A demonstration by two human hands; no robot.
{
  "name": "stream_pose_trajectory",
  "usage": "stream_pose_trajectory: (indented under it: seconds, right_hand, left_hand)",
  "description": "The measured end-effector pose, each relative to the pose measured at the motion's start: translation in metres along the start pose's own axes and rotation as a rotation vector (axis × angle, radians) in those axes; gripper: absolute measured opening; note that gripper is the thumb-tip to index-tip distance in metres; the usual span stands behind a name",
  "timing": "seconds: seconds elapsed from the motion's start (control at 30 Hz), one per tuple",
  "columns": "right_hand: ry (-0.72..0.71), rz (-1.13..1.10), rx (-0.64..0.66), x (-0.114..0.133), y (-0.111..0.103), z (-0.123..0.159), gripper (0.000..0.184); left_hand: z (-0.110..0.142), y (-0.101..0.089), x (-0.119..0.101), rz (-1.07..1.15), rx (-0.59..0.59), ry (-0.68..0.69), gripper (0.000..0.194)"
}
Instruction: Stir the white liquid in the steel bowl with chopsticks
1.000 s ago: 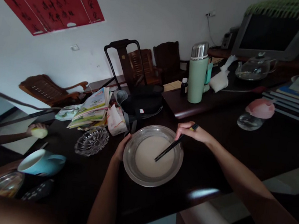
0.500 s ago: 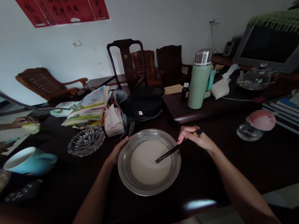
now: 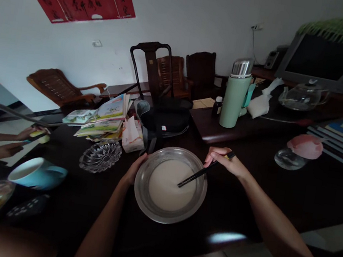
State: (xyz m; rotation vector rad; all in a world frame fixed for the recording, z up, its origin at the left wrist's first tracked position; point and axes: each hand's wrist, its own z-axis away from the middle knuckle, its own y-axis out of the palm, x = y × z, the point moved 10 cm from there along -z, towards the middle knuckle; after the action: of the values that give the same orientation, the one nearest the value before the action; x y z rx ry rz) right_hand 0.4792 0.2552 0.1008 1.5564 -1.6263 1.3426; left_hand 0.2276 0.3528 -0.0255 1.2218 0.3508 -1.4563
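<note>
A wide metal bowl [image 3: 142,188] stands on the dark table in front of me, with a pale, milky liquid [image 3: 167,194] in it. At its left rim, my left hand [image 3: 134,169] is closed round the side, fingers partly hidden behind the bowl. My right hand [image 3: 223,160] grips a pair of dark chopsticks [image 3: 197,174] above the right rim. Their tips dip into the liquid near its middle, slanting down to the left.
A glass dish [image 3: 100,157], tissue pack [image 3: 133,135] and blue mug [image 3: 37,173] lie left. Behind stand a black bag [image 3: 169,119] and green thermos [image 3: 235,99]. A pink-topped jar [image 3: 304,147] is right. Another person's hands [image 3: 12,144] hold something pale yellow at far left.
My view has turned slightly left, so the background sits further right. Both my hands keep their holds, and the chopstick tips stay in the liquid. The other person's hands have come closer together.
</note>
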Motion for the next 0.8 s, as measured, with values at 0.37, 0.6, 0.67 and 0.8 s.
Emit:
stream_pose_trajectory:
  seconds: [0.37, 0.6, 0.67, 0.8]
  right_hand:
    - [-0.019, 0.101, 0.011, -0.003, 0.006, -0.003, 0.036]
    - [0.014, -0.019, 0.069, 0.000, 0.014, -0.001, 0.041]
    - [-0.019, 0.022, 0.127, 0.001, 0.026, -0.004, 0.037]
    - [-0.041, 0.113, 0.079, -0.002, 0.020, -0.006, 0.031]
  left_hand:
    - [0.003, -0.006, -0.001, -0.019, -0.089, 0.015, 0.035]
    - [0.006, -0.009, -0.003, -0.039, -0.145, 0.011, 0.033]
    - [0.006, -0.009, -0.003, -0.037, -0.149, 0.007, 0.032]
    - [0.003, -0.014, 0.000, -0.027, -0.148, 0.001, 0.030]
